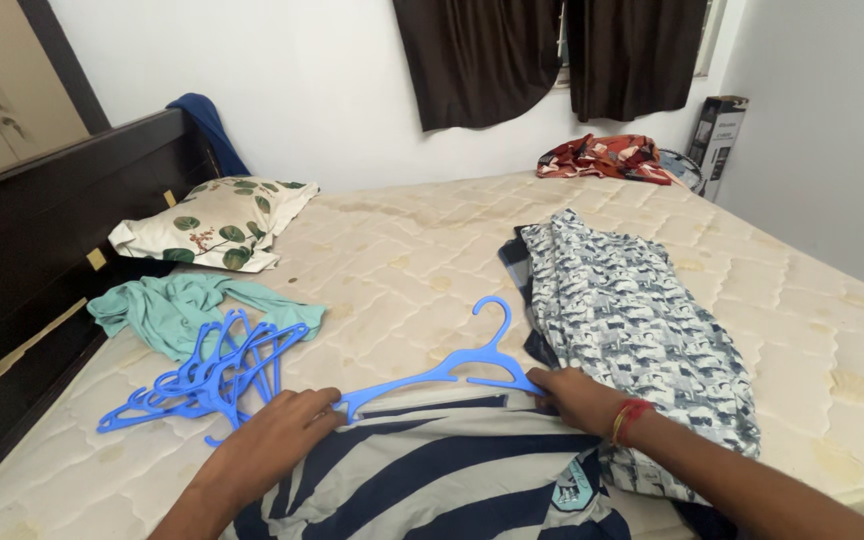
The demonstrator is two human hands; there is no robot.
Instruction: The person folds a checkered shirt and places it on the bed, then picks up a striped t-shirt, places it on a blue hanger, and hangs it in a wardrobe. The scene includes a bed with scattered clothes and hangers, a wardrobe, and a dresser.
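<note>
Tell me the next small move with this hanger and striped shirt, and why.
Probably slide the hanger's right arm further into the striped shirt. The left hand pins the left arm at the collar, the right hand grips the other end, and most of the hanger still lies outside, hook pointing away across the mattress.

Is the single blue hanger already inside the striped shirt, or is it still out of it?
Partly in: the blue hanger has its hook and shoulders showing above the striped shirt, while both arm ends sit under the collar edge.
</note>
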